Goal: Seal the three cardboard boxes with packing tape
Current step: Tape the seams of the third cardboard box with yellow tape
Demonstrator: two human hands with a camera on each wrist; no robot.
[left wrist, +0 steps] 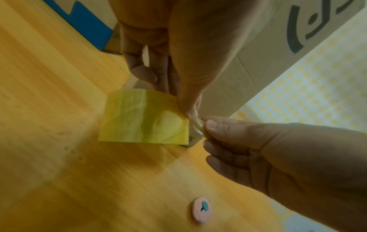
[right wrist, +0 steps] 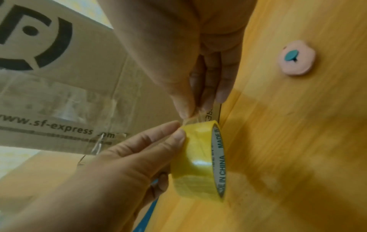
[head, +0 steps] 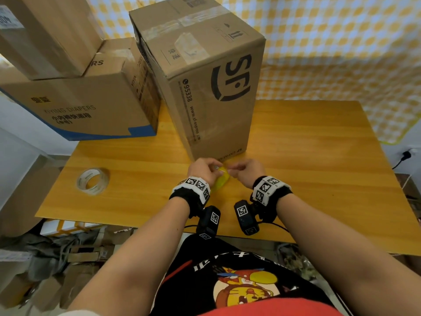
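While the left hand grips the yellow tape roll, the right hand pinches its loose end

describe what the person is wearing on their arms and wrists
Both forearms are bare, with no sleeves. The left hand and right hand each have a black wrist strap carrying white blocks printed with black square markers. A black camera unit with similar markers hangs under each wrist, and thin black cables run from them.

**Three views, one overlap**

My head camera looks steeply down over the counter. Each wrist camera sits close, looking along its own hand toward the other. All three share the yellow roll and SF box.
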